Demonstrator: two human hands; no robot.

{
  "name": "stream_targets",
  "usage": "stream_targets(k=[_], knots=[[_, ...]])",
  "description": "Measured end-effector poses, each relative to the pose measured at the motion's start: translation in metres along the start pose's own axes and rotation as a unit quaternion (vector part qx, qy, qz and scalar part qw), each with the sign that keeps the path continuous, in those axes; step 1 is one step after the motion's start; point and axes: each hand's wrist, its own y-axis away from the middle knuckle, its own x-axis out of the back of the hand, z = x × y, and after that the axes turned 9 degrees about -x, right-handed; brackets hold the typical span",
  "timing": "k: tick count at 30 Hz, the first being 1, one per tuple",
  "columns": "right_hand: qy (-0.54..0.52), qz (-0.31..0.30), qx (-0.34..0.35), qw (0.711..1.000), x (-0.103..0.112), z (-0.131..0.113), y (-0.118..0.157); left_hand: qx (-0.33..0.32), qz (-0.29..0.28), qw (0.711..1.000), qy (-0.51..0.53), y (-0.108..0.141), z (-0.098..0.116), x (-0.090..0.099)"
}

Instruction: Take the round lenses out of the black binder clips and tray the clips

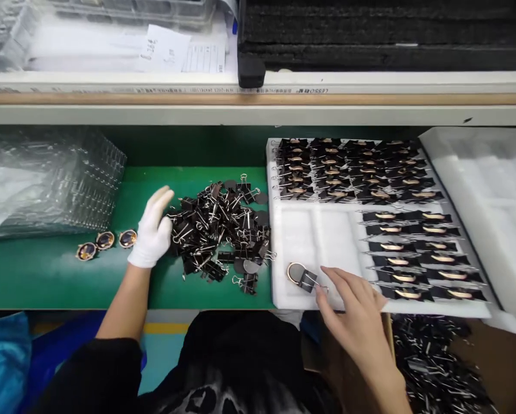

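My left hand (151,230), in a white glove, is held over the green bench just left of a pile of black binder clips (218,224). Its fingers point away from me, thumb apart, with nothing visible in them. Close to its wrist lie round gold-rimmed pieces with dark patterned faces (105,240). My bare right hand (352,305) is at the front of a white foam tray (292,224). Its thumb and forefinger are apart beside the wire handles of a binder clip (308,280), which grips a gold-rimmed round piece with a grey face (297,272).
Rows of clipped pieces (331,169) fill the tray's back and right. Another white foam tray (486,213) leans at far right. Clear plastic trays (54,184) are stacked at left. A shelf edge (197,115) crosses above; more clips (434,362) lie below the bench.
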Motion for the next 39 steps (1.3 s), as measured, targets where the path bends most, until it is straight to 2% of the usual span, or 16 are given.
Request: stream_targets(k=[5,8,11,13,14,15,16,19,21,23,28,30,31,34,36,39], knots=[[0.047,-0.112,0.016,0.993,-0.008,0.007,-0.013,-0.046,0.067,0.996,-0.047,0.003,-0.007,-0.001],[-0.007,-0.13,0.019,0.991,-0.017,0.01,-0.019,-0.055,0.115,0.989,-0.074,0.008,-0.001,0.003],[-0.069,-0.106,0.025,0.992,-0.028,0.015,-0.019,-0.072,0.178,0.975,-0.112,0.011,0.022,0.009],[-0.083,-0.062,0.017,0.994,-0.035,0.017,-0.018,-0.1,0.117,0.978,-0.138,0.008,0.049,0.009],[-0.088,-0.041,0.014,0.995,-0.038,0.018,-0.018,-0.13,0.028,0.979,-0.152,0.005,0.066,0.007],[-0.094,-0.024,0.013,0.995,-0.04,0.018,-0.018,-0.168,-0.075,0.968,-0.172,0.001,0.082,0.003],[-0.102,-0.008,0.012,0.995,-0.042,0.018,-0.018,-0.18,-0.141,0.95,-0.214,-0.004,0.098,-0.003],[-0.117,0.028,0.01,0.993,-0.044,0.014,-0.022,-0.267,-0.25,0.886,-0.284,-0.021,0.132,-0.027],[-0.115,0.048,0.006,0.992,-0.044,0.008,-0.025,-0.312,-0.286,0.858,-0.291,-0.031,0.138,-0.041],[-0.124,0.067,0.004,0.99,-0.042,0.0,-0.026,-0.321,-0.311,0.848,-0.286,-0.039,0.134,-0.047],[-0.225,0.115,-0.047,0.967,-0.036,-0.021,-0.022,-0.263,-0.382,0.853,-0.239,-0.057,0.12,-0.033],[-0.311,0.107,-0.113,0.938,-0.036,-0.024,-0.02,-0.244,-0.407,0.86,-0.188,-0.063,0.114,-0.023],[-0.374,0.089,-0.152,0.911,-0.036,-0.024,-0.019,-0.234,-0.418,0.864,-0.158,-0.067,0.111,-0.018],[-0.581,-0.002,-0.252,0.774,-0.034,-0.022,-0.021,-0.206,-0.42,0.88,-0.081,-0.078,0.101,-0.005],[-0.673,-0.047,-0.285,0.681,-0.03,-0.025,-0.026,-0.184,-0.399,0.897,-0.051,-0.087,0.096,0.002],[-0.739,-0.091,-0.308,0.592,-0.019,-0.035,-0.037,-0.115,-0.409,0.905,-0.026,-0.103,0.094,0.014]])
